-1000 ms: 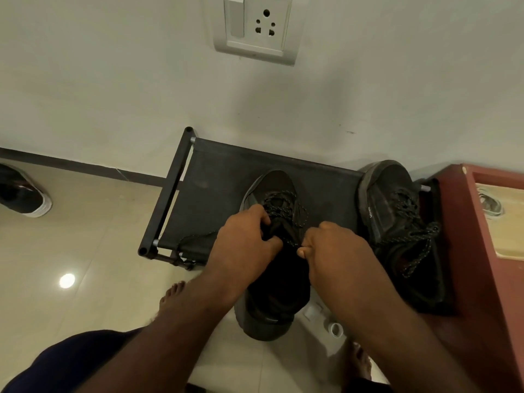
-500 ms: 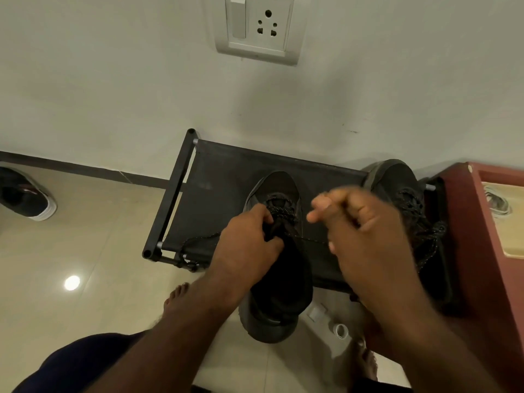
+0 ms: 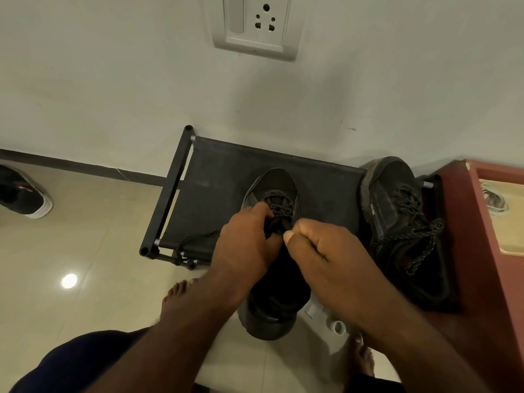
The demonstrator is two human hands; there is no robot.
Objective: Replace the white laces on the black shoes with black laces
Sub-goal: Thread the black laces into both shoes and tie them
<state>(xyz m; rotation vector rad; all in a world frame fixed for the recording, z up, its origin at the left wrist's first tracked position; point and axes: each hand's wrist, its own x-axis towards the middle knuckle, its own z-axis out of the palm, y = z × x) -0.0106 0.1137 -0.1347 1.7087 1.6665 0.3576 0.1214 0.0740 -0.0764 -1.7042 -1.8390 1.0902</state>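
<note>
The black shoe (image 3: 272,185) stands on the rack (image 3: 215,177), its heel past the front edge. The left hand (image 3: 243,245) grips its tongue with curled fingers. The right hand (image 3: 326,251), fingers curled, pinches the black lace (image 3: 279,207) at the eyelets. I judge that threading is in hand. Next, the lace end must pass the following eyelet and be pulled tight.

Black shoe (image 3: 273,191), black lace (image 3: 279,207) (pale-flecked), maroon cabinet (image 3: 465,222).
</note>
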